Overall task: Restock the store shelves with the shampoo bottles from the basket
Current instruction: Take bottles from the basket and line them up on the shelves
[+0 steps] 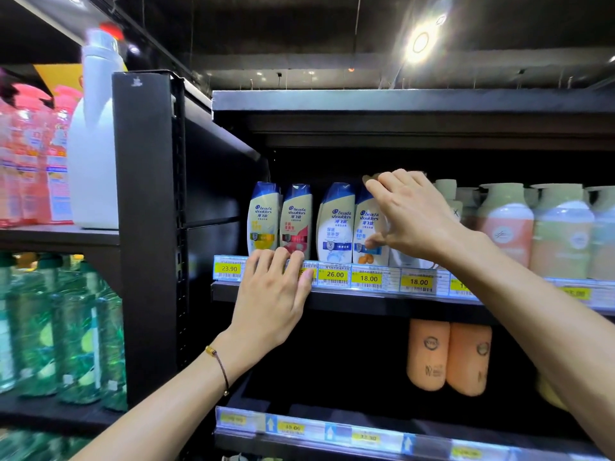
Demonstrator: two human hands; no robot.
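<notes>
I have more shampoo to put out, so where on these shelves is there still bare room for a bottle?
The lower shelf is bare left of the two orange bottles, across to the black upright. The upper shelf is crowded: four Head & Shoulders bottles stand in a row, the right hand grips the fourth, and pastel bottles fill the rest.

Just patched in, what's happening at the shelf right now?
A person is stocking shampoo. The right hand grips the fourth bottle in the front row, fingers over its cap and thumb on its label, with the bottle standing on the shelf. The left hand rests on the shelf edge, covering a price tag. Three similar bottles stand to its left. The basket is not in view.
</notes>
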